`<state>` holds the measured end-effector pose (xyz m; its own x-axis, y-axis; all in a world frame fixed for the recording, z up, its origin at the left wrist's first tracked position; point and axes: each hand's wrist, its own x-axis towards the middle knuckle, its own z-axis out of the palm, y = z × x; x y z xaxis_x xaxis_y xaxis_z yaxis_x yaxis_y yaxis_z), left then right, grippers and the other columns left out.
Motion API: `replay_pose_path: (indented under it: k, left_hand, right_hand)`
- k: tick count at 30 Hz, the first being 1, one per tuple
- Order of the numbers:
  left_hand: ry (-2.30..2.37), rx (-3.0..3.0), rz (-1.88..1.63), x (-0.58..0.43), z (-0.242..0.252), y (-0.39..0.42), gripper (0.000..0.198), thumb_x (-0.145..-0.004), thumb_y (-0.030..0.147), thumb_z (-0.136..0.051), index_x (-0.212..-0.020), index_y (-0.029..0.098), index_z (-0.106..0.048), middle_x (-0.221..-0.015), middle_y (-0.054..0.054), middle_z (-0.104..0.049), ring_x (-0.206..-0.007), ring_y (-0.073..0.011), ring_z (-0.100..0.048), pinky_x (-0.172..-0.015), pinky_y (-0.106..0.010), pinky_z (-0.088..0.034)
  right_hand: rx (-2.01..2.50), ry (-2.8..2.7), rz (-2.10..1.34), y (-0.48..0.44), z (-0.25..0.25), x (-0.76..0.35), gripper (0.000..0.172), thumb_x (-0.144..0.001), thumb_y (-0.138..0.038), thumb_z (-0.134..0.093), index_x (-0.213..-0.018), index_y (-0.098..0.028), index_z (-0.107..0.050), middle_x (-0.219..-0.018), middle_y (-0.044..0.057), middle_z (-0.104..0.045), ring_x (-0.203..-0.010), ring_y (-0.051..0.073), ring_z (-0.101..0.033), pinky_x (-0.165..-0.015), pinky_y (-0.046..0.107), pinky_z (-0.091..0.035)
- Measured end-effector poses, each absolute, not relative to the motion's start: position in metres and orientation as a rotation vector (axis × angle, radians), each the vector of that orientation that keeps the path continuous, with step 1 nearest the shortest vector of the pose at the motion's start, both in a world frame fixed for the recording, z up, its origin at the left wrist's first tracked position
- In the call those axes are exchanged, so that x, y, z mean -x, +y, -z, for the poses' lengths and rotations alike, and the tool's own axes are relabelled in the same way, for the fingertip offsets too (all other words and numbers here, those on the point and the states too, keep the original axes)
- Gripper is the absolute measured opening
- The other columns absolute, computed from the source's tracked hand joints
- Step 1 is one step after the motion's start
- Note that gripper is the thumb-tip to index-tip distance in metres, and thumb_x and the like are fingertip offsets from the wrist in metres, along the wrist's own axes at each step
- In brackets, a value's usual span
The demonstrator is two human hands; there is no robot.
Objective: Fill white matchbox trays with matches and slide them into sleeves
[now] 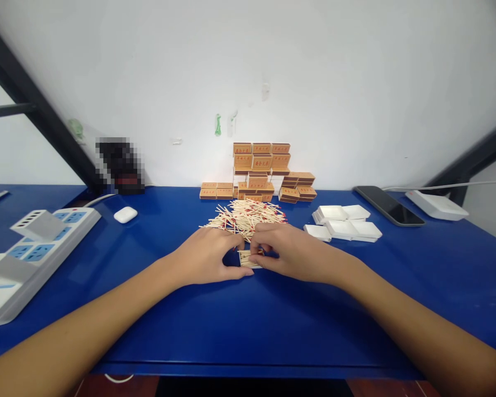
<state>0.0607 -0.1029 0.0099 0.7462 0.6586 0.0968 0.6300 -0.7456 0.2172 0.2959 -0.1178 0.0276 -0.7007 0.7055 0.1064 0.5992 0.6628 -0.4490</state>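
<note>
A small matchbox tray [245, 259] filled with matches lies on the blue table, partly covered by my fingers. My left hand [209, 256] holds it from the left, thumb along the near edge and index finger by the far edge. From the right, my right hand [287, 249] reaches over the tray with curled fingers, its tips pinched at the matches inside. Just beyond both hands spreads a loose pile of red-tipped matches [248, 215]. The fingers of the right hand hide the tray's right end.
Stacked matchboxes [262, 161] stand against the wall. White empty trays [342, 229], a phone [391, 206] and a white device [436, 204] lie right. Leftward are a white earbud case [125, 214] and a power strip [80, 229] with chargers plugged in.
</note>
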Motion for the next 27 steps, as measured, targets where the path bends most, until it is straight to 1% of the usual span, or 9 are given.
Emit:
replay_pose_path:
  k: [3,8,15,19,22,27]
  left_hand:
    - [1.032,-2.781,-0.254,-0.061,-0.01,-0.103,0.047,-0.092,0.066,-0.065,-0.091,0.019,-0.066,-0.079,-0.003,-0.071,-0.073,-0.0205,-0.066,-0.062,-0.031,-0.036]
    - [1.038,-2.765,-0.248,-0.061,-0.011,-0.103,0.045,-0.093,0.065,-0.065,-0.094,0.02,-0.067,-0.08,-0.002,-0.07,-0.072,-0.0197,-0.064,-0.062,-0.031,-0.035]
    - [1.036,-2.769,-0.251,-0.061,-0.011,-0.102,0.046,-0.093,0.066,-0.064,-0.093,0.02,-0.067,-0.079,-0.002,-0.069,-0.071,-0.0193,-0.063,-0.062,-0.031,-0.034]
    - [1.033,-2.766,-0.253,-0.061,-0.011,-0.103,0.044,-0.093,0.065,-0.065,-0.093,0.021,-0.067,-0.081,-0.001,-0.07,-0.071,-0.0186,-0.062,-0.062,-0.031,-0.034]
    - [1.034,-2.765,-0.255,-0.061,-0.011,-0.104,0.044,-0.092,0.065,-0.066,-0.094,0.021,-0.067,-0.082,-0.001,-0.07,-0.072,-0.0185,-0.062,-0.061,-0.031,-0.034]
    - [1.044,-2.761,-0.258,-0.061,-0.012,-0.105,0.043,-0.092,0.064,-0.067,-0.094,0.021,-0.068,-0.081,-0.002,-0.07,-0.071,-0.0187,-0.062,-0.061,-0.03,-0.034]
  right_hand:
    - [1.058,-2.611,-0.522,-0.117,-0.029,-0.298,0.011,-0.097,-0.018,-0.065,-0.086,-0.019,-0.065,-0.088,0.002,-0.065,-0.076,0.015,-0.055,-0.068,0.029,-0.039]
    - [1.064,-2.647,-0.525,-0.113,-0.03,-0.305,0.006,-0.094,-0.018,-0.067,-0.088,-0.02,-0.069,-0.091,0.003,-0.067,-0.084,0.017,-0.059,-0.074,0.031,-0.041]
    - [1.102,-2.647,-0.586,-0.114,-0.031,-0.304,0.013,-0.097,-0.021,-0.063,-0.085,-0.02,-0.064,-0.09,0.003,-0.066,-0.078,0.016,-0.055,-0.069,0.03,-0.038]
    - [1.099,-2.597,-0.489,-0.111,-0.032,-0.308,0.016,-0.099,-0.022,-0.06,-0.083,-0.021,-0.062,-0.083,0.001,-0.065,-0.076,0.016,-0.053,-0.069,0.031,-0.036]
    - [1.15,-2.59,-0.43,-0.108,-0.031,-0.313,0.016,-0.098,-0.022,-0.061,-0.082,-0.021,-0.062,-0.082,0.001,-0.065,-0.075,0.016,-0.053,-0.069,0.031,-0.035]
    - [1.186,-2.62,-0.485,-0.109,-0.031,-0.312,0.017,-0.096,-0.023,-0.061,-0.079,-0.021,-0.06,-0.082,0.002,-0.065,-0.073,0.016,-0.052,-0.067,0.031,-0.034]
